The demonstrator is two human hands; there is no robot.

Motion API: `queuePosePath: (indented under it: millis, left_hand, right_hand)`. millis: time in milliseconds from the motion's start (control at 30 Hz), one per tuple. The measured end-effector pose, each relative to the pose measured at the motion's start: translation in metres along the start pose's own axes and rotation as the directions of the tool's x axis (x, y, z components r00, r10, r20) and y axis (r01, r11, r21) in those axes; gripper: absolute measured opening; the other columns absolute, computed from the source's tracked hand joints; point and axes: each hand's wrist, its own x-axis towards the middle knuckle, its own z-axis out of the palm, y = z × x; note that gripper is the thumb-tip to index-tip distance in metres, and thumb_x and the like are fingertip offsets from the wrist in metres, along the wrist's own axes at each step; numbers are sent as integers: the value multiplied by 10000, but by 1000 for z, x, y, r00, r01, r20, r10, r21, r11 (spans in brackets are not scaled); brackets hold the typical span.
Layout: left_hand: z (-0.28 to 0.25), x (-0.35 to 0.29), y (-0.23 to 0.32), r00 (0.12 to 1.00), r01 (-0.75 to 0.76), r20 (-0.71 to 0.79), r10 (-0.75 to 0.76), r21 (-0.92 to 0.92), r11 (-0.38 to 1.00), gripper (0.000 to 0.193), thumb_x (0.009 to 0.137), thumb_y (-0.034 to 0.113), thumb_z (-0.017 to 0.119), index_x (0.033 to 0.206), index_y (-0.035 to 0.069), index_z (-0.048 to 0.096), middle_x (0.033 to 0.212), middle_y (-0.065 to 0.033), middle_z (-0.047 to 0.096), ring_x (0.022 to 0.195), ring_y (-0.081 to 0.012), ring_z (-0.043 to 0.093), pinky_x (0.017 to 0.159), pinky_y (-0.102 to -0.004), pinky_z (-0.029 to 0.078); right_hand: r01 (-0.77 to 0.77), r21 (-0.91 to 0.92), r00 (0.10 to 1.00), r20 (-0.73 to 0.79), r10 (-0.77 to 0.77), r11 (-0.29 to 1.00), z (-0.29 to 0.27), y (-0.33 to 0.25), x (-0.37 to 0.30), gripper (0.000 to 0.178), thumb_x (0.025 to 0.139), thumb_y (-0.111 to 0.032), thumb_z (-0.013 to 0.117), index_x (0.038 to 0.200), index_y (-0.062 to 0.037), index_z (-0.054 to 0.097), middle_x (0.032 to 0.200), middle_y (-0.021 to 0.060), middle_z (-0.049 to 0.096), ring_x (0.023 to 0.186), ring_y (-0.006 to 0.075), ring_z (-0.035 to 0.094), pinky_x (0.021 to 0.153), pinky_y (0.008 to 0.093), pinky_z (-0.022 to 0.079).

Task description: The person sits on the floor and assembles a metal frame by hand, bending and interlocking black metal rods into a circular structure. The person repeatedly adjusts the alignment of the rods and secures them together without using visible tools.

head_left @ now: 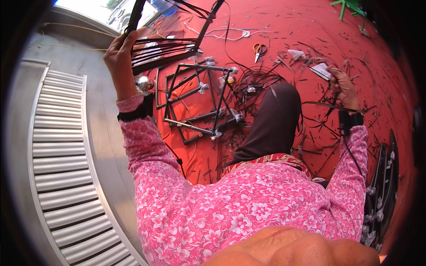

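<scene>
My left hand (119, 55) grips the left side of a dark rectangular frame (164, 60), lifted at the upper left. Flat black strips (166, 45) run across that frame in parallel rows. Out to the right, my right hand (345, 90) is closed around a flat black strip (328, 105), which trails below it towards my knee. A white piece with a dark edge (320, 71) shows at the right fingertips; whether the hand touches it I cannot tell. More bare dark frames (217, 111), their corners wrapped in clear plastic, lie on the floor beneath the raised frame.
Scissors (257, 52) with orange and black handles lie on the red floor (284, 24). A tangle of black strips (255, 86) and many cut scraps surround my bent knee. Along the left runs a metal slatted rack (66, 150). Dark wrapped parts (381, 190) stand at lower right.
</scene>
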Motion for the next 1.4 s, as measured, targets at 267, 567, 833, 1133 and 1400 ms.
queuePosePath:
  millis: [267, 567, 833, 1133, 1400]
  left_hand:
    - [33, -47, 62, 987, 64, 146, -63, -3, 998, 249, 937, 180, 691, 1083, -22, 704, 788, 28, 609, 670, -36, 553, 589, -166, 406]
    - [42, -73, 100, 975, 15, 222, 18, -147, 989, 303, 956, 236, 612, 1092, -27, 669, 796, -10, 610, 713, -90, 608, 632, -192, 481]
    - [42, -73, 109, 975, 57, 224, 8, -280, 958, 350, 942, 191, 624, 1169, -73, 661, 822, -13, 646, 717, -42, 566, 641, -166, 422]
    - [46, -63, 98, 973, 55, 229, 8, -271, 961, 328, 954, 188, 647, 1171, -56, 674, 818, -9, 660, 702, -32, 599, 632, -151, 462]
    - [47, -43, 75, 948, 128, 313, -57, -213, 969, 366, 986, 227, 585, 1191, -75, 620, 903, -159, 715, 699, -133, 692, 615, -236, 563]
  right_hand:
    - [152, 11, 983, -108, -150, 988, 0, 13, 0, 164, 938, -279, 713, 990, -123, 719, 721, -57, 643, 486, -17, 463, 394, 152, 263]
    - [318, 198, 928, -265, -262, 927, 18, -3, 34, 303, 967, -334, 674, 1163, -103, 683, 1128, -12, 715, 686, 79, 598, 509, 198, 387]
    - [399, 432, 910, -82, -405, 809, 12, -36, 52, 564, 1011, -372, 602, 1446, -50, 444, 1210, 76, 626, 757, 122, 614, 498, 226, 372]
    - [356, 85, 924, 116, -364, 930, -51, -31, 1, 213, 1013, -248, 614, 1103, -61, 663, 748, -83, 520, 534, 7, 385, 441, 199, 276]
    - [150, -477, 957, -149, -247, 866, -185, -50, -66, 208, 965, -307, 671, 1024, -110, 703, 662, -117, 443, 484, 6, 325, 436, 216, 221]
